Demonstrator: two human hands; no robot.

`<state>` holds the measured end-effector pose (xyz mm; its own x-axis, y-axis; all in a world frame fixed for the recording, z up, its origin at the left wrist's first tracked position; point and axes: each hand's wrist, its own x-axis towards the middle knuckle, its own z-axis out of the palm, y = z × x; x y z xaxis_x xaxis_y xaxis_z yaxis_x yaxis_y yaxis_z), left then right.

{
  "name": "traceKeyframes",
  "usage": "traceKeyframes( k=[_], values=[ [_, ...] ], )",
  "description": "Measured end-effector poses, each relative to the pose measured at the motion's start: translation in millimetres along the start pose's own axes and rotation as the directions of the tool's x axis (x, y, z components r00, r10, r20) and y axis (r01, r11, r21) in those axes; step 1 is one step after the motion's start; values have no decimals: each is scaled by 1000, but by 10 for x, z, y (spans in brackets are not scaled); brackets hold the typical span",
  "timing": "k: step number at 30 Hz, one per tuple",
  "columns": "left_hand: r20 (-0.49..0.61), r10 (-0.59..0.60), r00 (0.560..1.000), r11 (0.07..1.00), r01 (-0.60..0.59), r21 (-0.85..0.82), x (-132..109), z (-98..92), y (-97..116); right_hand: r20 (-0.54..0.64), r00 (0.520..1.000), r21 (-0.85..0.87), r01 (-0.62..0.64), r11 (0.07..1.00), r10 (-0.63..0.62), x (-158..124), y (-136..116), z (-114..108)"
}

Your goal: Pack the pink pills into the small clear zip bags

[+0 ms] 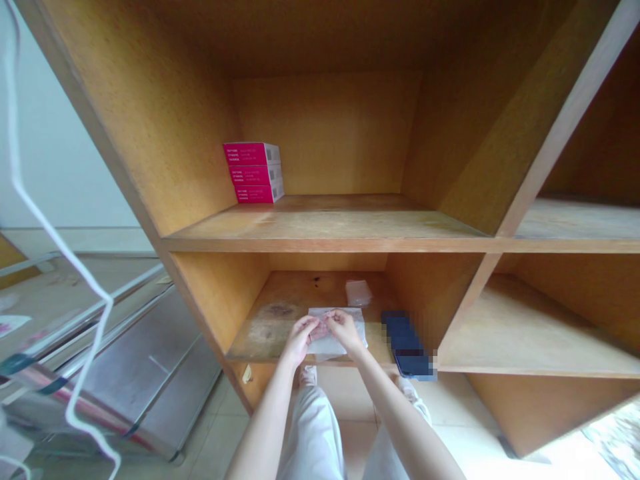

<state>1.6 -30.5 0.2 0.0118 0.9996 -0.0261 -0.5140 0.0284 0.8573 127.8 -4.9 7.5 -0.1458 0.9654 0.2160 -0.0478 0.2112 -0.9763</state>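
Observation:
My left hand (300, 339) and my right hand (345, 331) meet over a white translucent plastic bag (333, 340), which lies at the front edge of the lower wooden shelf (280, 333). The fingertips of both hands pinch its upper part close together. Behind the hands lies a small clear plastic packet (359, 292). To the right of my right hand, a dark blue flat object (406, 343) rests on the shelf edge; it is pixelated, so its kind is hidden.
Three stacked pink boxes (253, 172) stand on the upper shelf (325, 223) at the left. Wooden dividers (435, 300) separate the compartments. Grey metal panels (150, 373) lean at the left, a white cable (65, 267) hangs across the view, and tiled floor (215, 433) lies below.

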Motion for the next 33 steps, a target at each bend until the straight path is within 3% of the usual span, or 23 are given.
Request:
traceKeyframes(
  k=[8, 23, 33],
  values=[
    [-6, 20, 1000, 999, -20, 44, 5, -14, -10, 18, 996, -62, 88, 994, -87, -4, 45, 30],
    [-90, 31, 995, 999, -29, 20, -17, 37, 24, -16, 1000, -55, 15, 998, -16, -22, -17, 126],
    [-74, 53, 996, 998, -49, 49, 0, -2, -7, -30, 1000, -69, -5, 998, 3, -22, -26, 135]
  ],
)
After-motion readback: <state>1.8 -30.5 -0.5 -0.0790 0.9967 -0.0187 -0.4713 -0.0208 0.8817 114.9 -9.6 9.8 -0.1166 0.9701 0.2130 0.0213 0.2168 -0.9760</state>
